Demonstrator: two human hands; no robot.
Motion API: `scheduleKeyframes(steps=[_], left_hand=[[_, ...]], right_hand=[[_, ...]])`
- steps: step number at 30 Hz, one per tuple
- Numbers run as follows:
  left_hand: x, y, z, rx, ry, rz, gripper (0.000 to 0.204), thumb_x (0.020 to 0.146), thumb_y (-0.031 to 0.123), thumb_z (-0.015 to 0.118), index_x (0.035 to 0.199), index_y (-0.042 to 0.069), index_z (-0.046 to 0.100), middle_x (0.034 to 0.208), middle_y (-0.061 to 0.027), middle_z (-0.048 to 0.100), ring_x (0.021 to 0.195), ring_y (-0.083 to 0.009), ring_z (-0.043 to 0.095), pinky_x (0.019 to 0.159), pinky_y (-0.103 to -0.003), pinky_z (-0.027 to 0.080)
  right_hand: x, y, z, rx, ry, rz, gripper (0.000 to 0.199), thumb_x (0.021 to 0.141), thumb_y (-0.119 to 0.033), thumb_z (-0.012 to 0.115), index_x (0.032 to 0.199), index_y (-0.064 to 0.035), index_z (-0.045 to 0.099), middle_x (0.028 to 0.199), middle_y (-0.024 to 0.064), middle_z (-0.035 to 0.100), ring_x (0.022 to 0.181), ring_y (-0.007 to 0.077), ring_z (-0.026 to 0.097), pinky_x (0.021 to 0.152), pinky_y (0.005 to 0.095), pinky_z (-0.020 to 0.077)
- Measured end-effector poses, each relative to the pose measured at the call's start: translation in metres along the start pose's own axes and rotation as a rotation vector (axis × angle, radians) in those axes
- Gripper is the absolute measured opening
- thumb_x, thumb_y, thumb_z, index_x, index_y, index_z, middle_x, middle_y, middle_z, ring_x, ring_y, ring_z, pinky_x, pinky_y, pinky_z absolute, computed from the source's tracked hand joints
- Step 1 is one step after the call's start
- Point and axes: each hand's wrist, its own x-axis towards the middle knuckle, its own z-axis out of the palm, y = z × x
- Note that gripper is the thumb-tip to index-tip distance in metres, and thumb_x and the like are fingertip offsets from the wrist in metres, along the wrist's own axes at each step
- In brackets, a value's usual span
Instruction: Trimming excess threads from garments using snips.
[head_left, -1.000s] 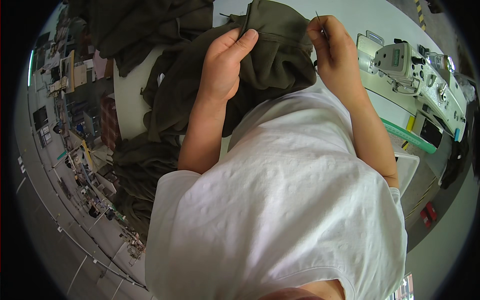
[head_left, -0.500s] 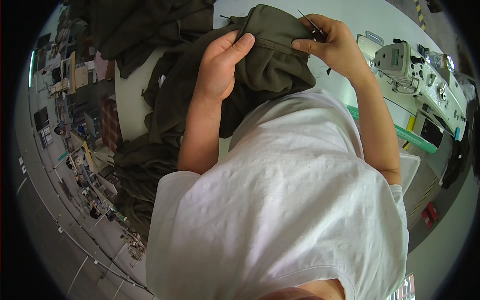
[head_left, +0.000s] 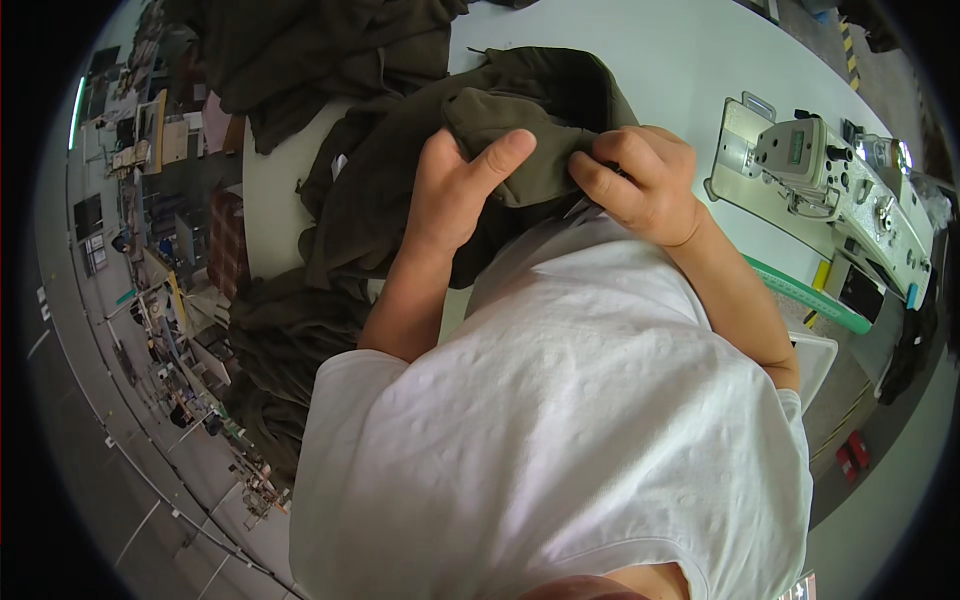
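A dark olive-green garment (head_left: 550, 165) is bunched up in front of me, its near part lifted between my hands. My left hand (head_left: 455, 190) grips the folded cloth from the left, thumb stretched along the top and the other fingers hidden behind it. My right hand (head_left: 645, 185) is closed, its curled fingers pinching the cloth edge on the right. Just below those fingers a small greyish tip shows, too little to tell what it is. More of the garment spreads over the table to the left.
A pale sewing machine (head_left: 820, 165) stands on the white table (head_left: 690, 60) to my right, with a green ruler-like strip (head_left: 810, 290) along the near edge. More dark olive cloth (head_left: 320, 60) lies piled at the far left, and another heap (head_left: 290, 340) hangs at my near left.
Both hands have come nearer to me with the cloth, and its flat band is now folded over. My right fingers have curled in; the thin pointed metal tool seen there is now mostly hidden.
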Motion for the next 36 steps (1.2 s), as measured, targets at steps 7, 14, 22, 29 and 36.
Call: scheduleKeyframes(steps=[7, 14, 22, 29, 36], left_hand=[[0.000, 0.006, 0.014, -0.227, 0.062, -0.137, 0.022, 0.091, 0.007, 0.057, 0.111, -0.003, 0.060, 0.105, -0.0088, 0.065, 0.096, -0.0156, 0.062, 0.086, -0.028, 0.049], [-0.003, -0.002, 0.017, -0.351, 0.084, -0.159, 0.023, 0.093, 0.010, 0.056, 0.112, -0.002, 0.059, 0.109, -0.0089, 0.064, 0.098, -0.0159, 0.061, 0.087, -0.029, 0.049], [-0.004, -0.006, 0.020, -0.544, 0.041, -0.226, 0.023, 0.097, 0.017, 0.052, 0.110, 0.000, 0.060, 0.108, -0.0080, 0.064, 0.099, -0.0169, 0.061, 0.089, -0.032, 0.048], [-0.006, -0.006, 0.021, -0.543, 0.043, -0.257, 0.023, 0.097, 0.019, 0.051, 0.109, 0.002, 0.060, 0.106, -0.0067, 0.064, 0.098, -0.0162, 0.060, 0.089, -0.033, 0.048], [-0.007, -0.005, 0.025, -0.504, 0.068, -0.250, 0.022, 0.096, 0.020, 0.053, 0.108, 0.002, 0.060, 0.103, -0.0066, 0.064, 0.096, -0.0156, 0.060, 0.087, -0.031, 0.048]], right_hand=[[0.001, -0.015, -0.008, 0.130, -0.113, 0.204, 0.028, 0.060, -0.008, 0.066, 0.088, -0.0088, 0.063, 0.080, 0.0043, 0.052, 0.057, 0.0185, 0.053, 0.046, 0.0278, 0.0422], [0.004, -0.026, -0.016, 0.511, -0.158, 0.540, 0.010, 0.085, -0.011, 0.059, 0.092, -0.0050, 0.062, 0.081, 0.0049, 0.057, 0.059, 0.0147, 0.055, 0.050, 0.0266, 0.0439], [0.026, -0.041, -0.034, 1.193, -0.241, 1.202, 0.027, 0.100, -0.028, 0.047, 0.104, -0.0028, 0.057, 0.064, 0.0035, 0.059, 0.052, 0.0068, 0.051, 0.047, 0.0215, 0.0393], [0.028, -0.039, -0.032, 1.217, -0.355, 1.289, 0.028, 0.100, -0.029, 0.046, 0.104, -0.0030, 0.056, 0.056, 0.0034, 0.056, 0.042, 0.0070, 0.043, 0.042, 0.0207, 0.0347], [0.029, -0.038, -0.031, 1.174, -0.388, 1.294, 0.028, 0.100, -0.028, 0.046, 0.103, -0.0032, 0.057, 0.055, 0.0028, 0.055, 0.042, 0.0065, 0.043, 0.042, 0.0208, 0.0341]])
